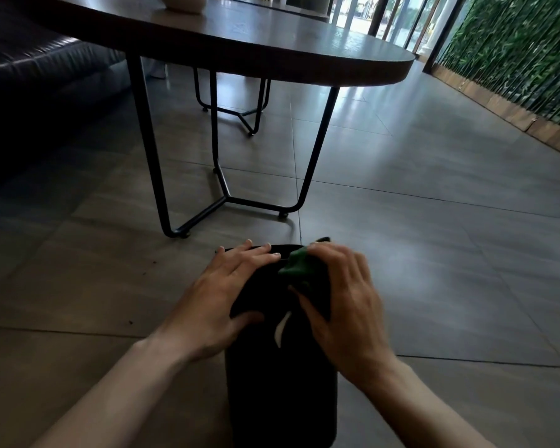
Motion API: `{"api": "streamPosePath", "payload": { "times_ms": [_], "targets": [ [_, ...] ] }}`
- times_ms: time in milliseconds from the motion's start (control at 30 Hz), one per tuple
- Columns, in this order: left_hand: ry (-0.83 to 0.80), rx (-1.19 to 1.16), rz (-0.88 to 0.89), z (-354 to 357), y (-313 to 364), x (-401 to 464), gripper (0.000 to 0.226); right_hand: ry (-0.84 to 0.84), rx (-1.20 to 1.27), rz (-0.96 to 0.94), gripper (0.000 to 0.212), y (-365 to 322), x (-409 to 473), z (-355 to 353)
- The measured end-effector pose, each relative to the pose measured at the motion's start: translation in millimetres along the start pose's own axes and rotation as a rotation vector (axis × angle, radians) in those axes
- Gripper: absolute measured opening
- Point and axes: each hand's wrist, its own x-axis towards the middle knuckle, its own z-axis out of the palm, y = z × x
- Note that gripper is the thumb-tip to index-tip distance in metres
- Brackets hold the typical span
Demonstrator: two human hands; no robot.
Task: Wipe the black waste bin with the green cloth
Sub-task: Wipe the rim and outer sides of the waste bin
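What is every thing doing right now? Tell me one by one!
black waste bin: on the floor, held under both hands.
green cloth: bunched up, pressed on the bin.
left hand: flat on the bin, fingers straight.
right hand: grips the cloth.
table: standing behind the bin.

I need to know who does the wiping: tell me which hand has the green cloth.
The right hand has the green cloth, pressing it on the black bin. The left hand lies flat on the bin, holding nothing.

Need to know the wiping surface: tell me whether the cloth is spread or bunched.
Bunched: the cloth bulges crumpled under the right hand on the bin.
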Motion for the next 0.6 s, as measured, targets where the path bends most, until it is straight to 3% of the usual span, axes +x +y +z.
{"api": "streamPosePath", "payload": {
  "times_ms": [233, 433, 500, 600],
  "targets": [
    [-0.030, -0.033, 0.006, -5.9, -1.5, 4.5, 0.090, -0.324, -0.335, -0.383, 0.079, 0.5, -72.9, 41.9],
    [-0.060, -0.055, -0.010, -6.4, 2.8, 4.6, 0.088, -0.414, -0.515, -0.802, 0.045, 25.0, -121.7, 42.7],
    [-0.051, -0.052, -0.008, -5.1, 4.5, 5.4, 0.088, -0.340, -0.442, -0.721, 0.041, 27.8, -105.5, 35.2],
    [-0.032, -0.034, -0.012, -5.3, 4.3, 6.2, 0.089, -0.179, -0.307, -0.393, 0.044, 20.0, -58.4, 27.5]
  ]
}}
